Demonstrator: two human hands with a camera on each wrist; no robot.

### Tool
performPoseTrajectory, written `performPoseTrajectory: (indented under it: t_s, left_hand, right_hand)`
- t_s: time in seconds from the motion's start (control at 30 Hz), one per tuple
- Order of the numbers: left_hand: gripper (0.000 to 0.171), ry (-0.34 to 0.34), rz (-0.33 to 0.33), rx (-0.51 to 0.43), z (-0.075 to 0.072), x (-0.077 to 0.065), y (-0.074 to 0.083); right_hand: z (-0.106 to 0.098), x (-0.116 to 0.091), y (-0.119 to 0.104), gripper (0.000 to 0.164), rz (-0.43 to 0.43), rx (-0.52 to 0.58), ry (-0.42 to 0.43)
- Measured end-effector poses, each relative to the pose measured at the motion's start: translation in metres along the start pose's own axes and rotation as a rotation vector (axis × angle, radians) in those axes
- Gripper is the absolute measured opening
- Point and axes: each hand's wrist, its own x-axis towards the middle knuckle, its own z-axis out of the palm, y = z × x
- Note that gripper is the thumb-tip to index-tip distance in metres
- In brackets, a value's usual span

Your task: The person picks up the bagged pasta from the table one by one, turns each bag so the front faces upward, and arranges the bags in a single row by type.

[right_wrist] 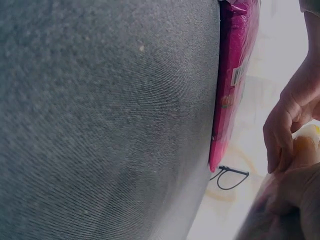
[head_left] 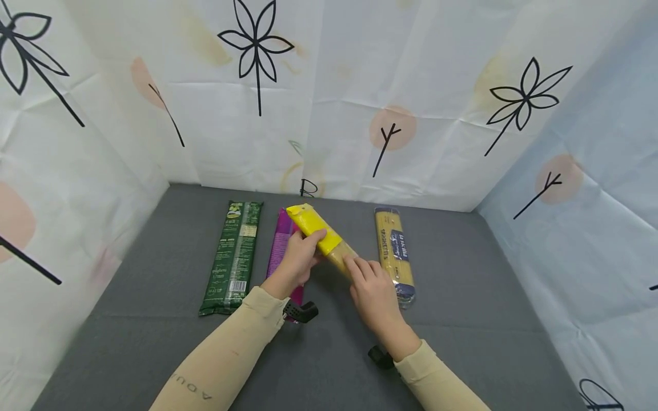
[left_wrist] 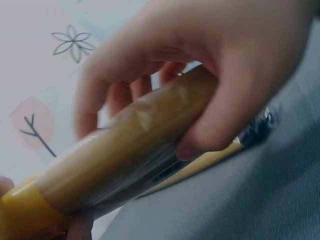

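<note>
Left hand (head_left: 295, 260) clamps the yellow packet (head_left: 331, 242), thumb on top. Leftmost lies a green packet (head_left: 233, 257) with a barcode; next, a purple packet (head_left: 280, 242). Raised over the table (head_left: 334, 365), the yellow packet slants, its yellow end pointing far-left, its clear end near-right, gripped by the right hand (head_left: 374, 294). Rightmost, a blue-ended packet (head_left: 394, 254) reads "SPAGHETTI".

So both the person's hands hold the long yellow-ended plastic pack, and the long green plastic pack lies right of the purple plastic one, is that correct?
Not quite: in the head view, the long green plastic pack lies left of the purple plastic pack. The left hand and right hand do hold the long yellow-ended plastic pack.
</note>
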Motion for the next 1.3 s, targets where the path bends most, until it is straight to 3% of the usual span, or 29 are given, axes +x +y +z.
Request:
performPoseTrajectory:
  t_s: [0.23,0.4,0.57,0.73,1.0,1.2,1.3]
  left_hand:
    - [0.053,0.012,-0.053,-0.089,-0.003,0.001,0.003]
    - [0.051,0.028,-0.033,-0.11,-0.003,0.001,0.006]
    - [0.047,0.035,0.006,-0.128,-0.005,0.001,0.008]
    - [0.042,0.033,0.054,-0.126,-0.006,0.002,0.009]
    - [0.04,0.009,0.066,-0.083,-0.007,0.001,0.007]
    - [0.04,-0.022,0.062,-0.054,-0.006,-0.001,0.007]
    - [0.04,-0.027,0.072,-0.037,-0.005,-0.001,0.008]
  right_hand:
    - [0.001,-0.003,-0.001,0.062,0.044,0.08,-0.015]
    - [0.003,-0.006,-0.002,0.063,0.045,0.152,0.003]
    - [0.004,-0.007,-0.003,0.065,0.088,0.297,-0.004]
    - [0.003,-0.009,-0.004,0.064,0.207,0.468,-0.092]
    - [0.001,-0.011,-0.001,0.056,0.395,0.692,-0.198]
    - [-0.004,-0.01,-0.002,0.058,0.6,0.982,-0.332]
    - [0.0,-0.011,0.001,0.058,0.646,1.072,-0.402]
